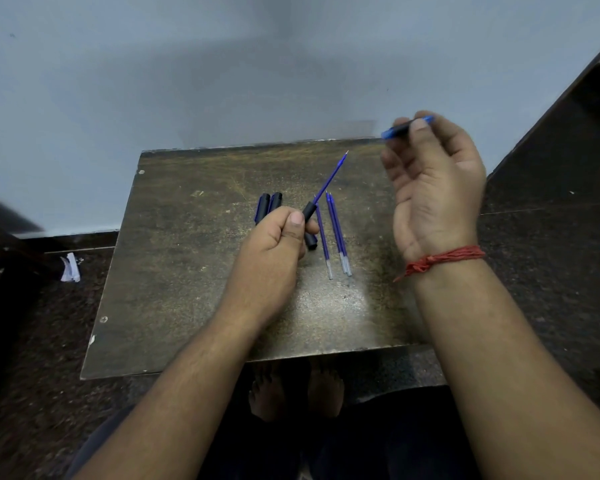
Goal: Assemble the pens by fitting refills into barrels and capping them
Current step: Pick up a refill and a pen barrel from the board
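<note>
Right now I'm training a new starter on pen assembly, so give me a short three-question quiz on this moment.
1. True or false: the left hand holds a barrel with a refill sticking out of it.
2. How many loose refills lie on the table?
A. one
B. three
C. six
3. Fill in: the right hand holds a blue ____ raised above the table.

Key
1. True: the refill's tip points up and away from the person.
2. B: they lie side by side, right of the left hand.
3. Pen part, probably a cap; it is too blurred to be sure.
</note>
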A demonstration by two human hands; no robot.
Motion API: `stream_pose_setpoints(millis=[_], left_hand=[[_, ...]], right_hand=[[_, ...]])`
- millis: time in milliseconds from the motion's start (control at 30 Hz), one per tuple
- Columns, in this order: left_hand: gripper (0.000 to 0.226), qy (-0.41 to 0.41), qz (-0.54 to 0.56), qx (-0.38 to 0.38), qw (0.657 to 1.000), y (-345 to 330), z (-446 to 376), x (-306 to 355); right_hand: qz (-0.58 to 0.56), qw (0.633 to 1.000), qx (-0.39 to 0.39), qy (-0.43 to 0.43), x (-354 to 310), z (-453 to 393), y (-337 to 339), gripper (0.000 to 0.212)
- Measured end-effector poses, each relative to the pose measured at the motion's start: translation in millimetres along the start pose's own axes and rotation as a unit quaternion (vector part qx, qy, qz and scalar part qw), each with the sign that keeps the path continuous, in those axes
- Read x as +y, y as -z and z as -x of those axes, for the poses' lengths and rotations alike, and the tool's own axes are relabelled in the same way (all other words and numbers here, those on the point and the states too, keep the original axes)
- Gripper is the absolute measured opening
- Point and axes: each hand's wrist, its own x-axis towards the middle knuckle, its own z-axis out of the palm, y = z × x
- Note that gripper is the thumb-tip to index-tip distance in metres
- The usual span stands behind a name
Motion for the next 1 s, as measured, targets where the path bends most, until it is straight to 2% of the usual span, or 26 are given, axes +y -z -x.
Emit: stream_pose_setpoints(millis=[67, 133, 200, 300, 367, 467, 600, 1000], left_hand=[[0.035, 0.001, 0.000, 0.004, 1.000, 0.5, 0.1, -0.3], [0.035, -0.002, 0.002, 0.008, 1.000, 0.8, -0.4, -0.7], [0.034, -0.008, 0.008, 0.015, 1.000, 0.5, -1.0, -1.1], [0.033, -0.012, 0.024, 0.031, 0.999, 1.6, -1.0, -1.0], [0.033, -0.013, 0.028, 0.045, 0.999, 3.2, -0.9, -0.9], [0.034, -0.010, 0.025, 0.062, 0.998, 4.4, -1.5, -0.9], [0.034, -0.011, 0.017, 0.061, 0.998, 3.7, -1.8, -0.5], [0.035, -0.007, 0.008, 0.056, 0.998, 4.2, -1.4, -1.0]], right_hand=[[0.061, 0.997, 0.031, 0.046, -5.0, -6.0, 5.9, 0.006], [0.255, 0.965, 0.004, 0.067, -5.0, -9.5, 13.9, 0.004], [0.473, 0.878, -0.065, 0.042, 1.9, -8.9, 21.6, 0.004], [0.660, 0.741, -0.123, 0.015, 14.7, -5.9, 26.9, 0.008], [0.715, 0.686, -0.134, 0.021, 20.3, -3.9, 25.3, 0.009], [0.752, 0.643, -0.146, 0.021, 26.0, -0.2, 23.7, 0.014], [0.772, 0.615, -0.156, 0.046, 27.9, 4.3, 21.2, 0.020], [0.764, 0.624, -0.162, 0.035, 26.2, 3.9, 21.0, 0.021]])
